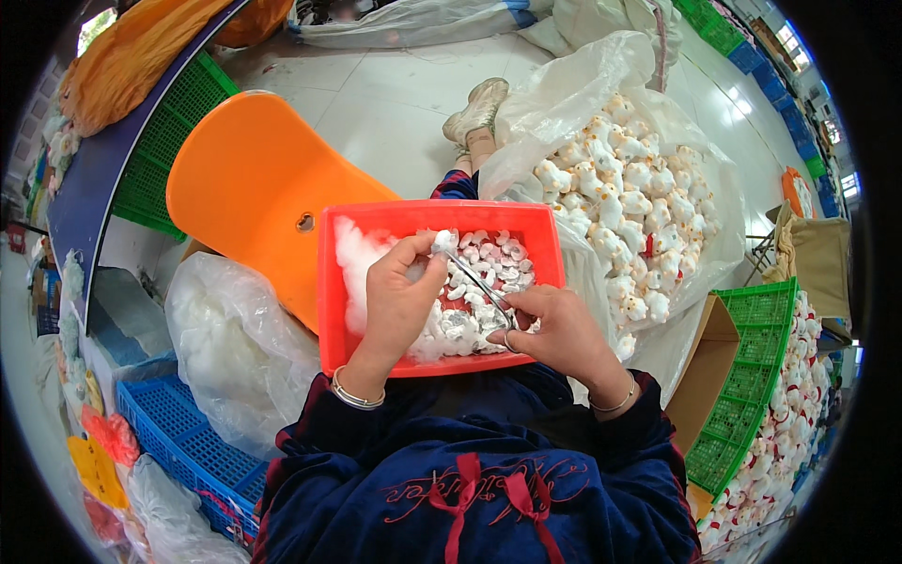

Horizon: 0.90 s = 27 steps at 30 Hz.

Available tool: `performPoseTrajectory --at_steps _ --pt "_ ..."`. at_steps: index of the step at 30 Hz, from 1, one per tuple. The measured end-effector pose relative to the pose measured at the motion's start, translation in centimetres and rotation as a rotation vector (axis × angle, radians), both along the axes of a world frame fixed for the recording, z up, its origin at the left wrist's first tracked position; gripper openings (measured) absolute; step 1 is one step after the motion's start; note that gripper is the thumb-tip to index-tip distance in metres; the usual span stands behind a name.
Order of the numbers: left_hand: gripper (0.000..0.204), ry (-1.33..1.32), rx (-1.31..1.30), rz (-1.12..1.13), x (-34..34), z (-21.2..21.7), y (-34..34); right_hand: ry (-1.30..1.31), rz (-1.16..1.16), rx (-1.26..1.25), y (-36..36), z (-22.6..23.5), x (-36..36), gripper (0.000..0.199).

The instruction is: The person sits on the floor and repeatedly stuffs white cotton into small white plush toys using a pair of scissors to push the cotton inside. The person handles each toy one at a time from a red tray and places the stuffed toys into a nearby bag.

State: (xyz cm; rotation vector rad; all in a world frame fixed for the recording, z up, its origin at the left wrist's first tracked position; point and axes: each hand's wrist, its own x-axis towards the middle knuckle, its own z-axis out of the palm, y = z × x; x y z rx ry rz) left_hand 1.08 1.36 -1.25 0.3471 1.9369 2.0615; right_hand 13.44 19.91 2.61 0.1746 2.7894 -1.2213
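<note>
Red tray (451,368), tiled floor (376,103); left fingers (412,248) pinch white piece (444,242), right fingers (534,301) grip forceps (478,285).

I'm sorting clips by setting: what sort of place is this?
Probably a soft-toy workshop: heaped small white plush figures, a red tray holding fluffy white stuffing, and a green plastic crate.

A small white piece (443,242), soft and rounded, is held above the tray, at the tip of the silver forceps (479,284). The forceps (slender, with a finger loop at the near end) slant from upper left to lower right. The red rectangular tray (442,215) has its long sides running left to right; fluffy white stuffing (356,258) fills its left end, and many curved white scraps (507,273) lie loosely heaped across the middle and right.
</note>
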Motion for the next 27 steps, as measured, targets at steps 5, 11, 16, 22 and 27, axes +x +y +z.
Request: performPoseTrajectory --at_steps 5,11,16,22,27 --pt "0.015 0.059 0.030 -0.001 0.6 -0.9 1.1 -0.148 -0.079 -0.360 -1.3 1.1 -0.7 0.035" --pt "0.016 -0.073 0.083 -0.120 -0.7 -1.2 0.3 0.022 -0.111 -0.051 -1.9 -0.8 -0.8 0.032" --pt "0.020 -0.114 0.059 -0.111 -1.3 -0.7 -0.1 0.127 -0.083 0.219 -0.9 -0.8 -0.7 0.029" --pt "0.022 -0.238 0.062 -0.146 -1.8 0.0 -0.8 0.033 -0.034 0.196 0.3 0.0 -0.1 0.038" --pt "0.023 -0.265 0.164 -0.199 -1.8 0.2 -0.8 0.101 -0.033 0.215 0.4 0.2 -0.3 0.041"
